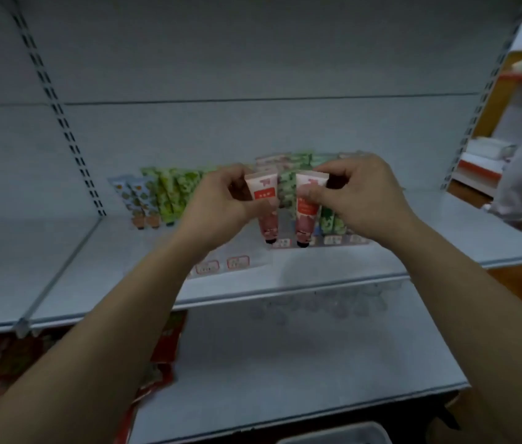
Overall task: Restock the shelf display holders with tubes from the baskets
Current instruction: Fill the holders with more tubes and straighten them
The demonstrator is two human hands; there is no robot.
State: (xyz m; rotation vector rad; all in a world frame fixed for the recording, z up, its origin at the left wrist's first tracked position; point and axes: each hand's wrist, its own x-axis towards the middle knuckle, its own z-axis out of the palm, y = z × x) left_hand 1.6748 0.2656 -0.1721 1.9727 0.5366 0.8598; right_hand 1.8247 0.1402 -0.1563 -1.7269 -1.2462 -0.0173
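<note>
A white shelving unit's back panel (253,59) fills the view. The upper shelf (413,251) carries the stock, and the lower shelf (285,363) has red packets (163,344) at its left end. A row of green tubes (173,193) stands upright against the back, with blue tubes (138,200) at its left end. More green tubes stand behind the hands, too blurred to count. The left hand (221,203) pinches one pink tube (264,190), cap down, above the shelf. The right hand (359,197) pinches a second pink tube (306,219) just beside it, not touching. Red-bordered price labels (238,262) sit near the shelf's front.
</note>
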